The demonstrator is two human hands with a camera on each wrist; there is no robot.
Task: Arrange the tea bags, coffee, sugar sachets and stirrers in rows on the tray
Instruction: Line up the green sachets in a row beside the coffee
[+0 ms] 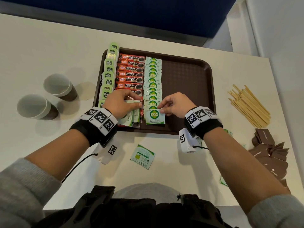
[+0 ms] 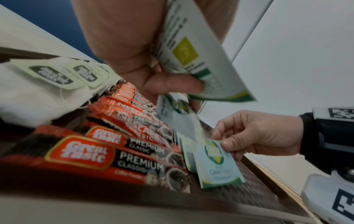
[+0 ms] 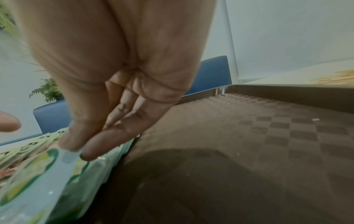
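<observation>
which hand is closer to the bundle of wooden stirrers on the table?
Right. The right hand is over the brown plastic tray, pinching a green-and-white sugar sachet; the wooden stirrers lie beyond the tray's right rim. The left hand is farther left.

Left hand [image 1: 120,102] fingers curled, gripping; right hand [image 1: 175,104] pinching, thumb-forefinger.

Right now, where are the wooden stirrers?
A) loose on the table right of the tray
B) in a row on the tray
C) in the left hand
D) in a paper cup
A: the wooden stirrers lie in a loose pile on the table, outside the right rim of the tray.
</observation>
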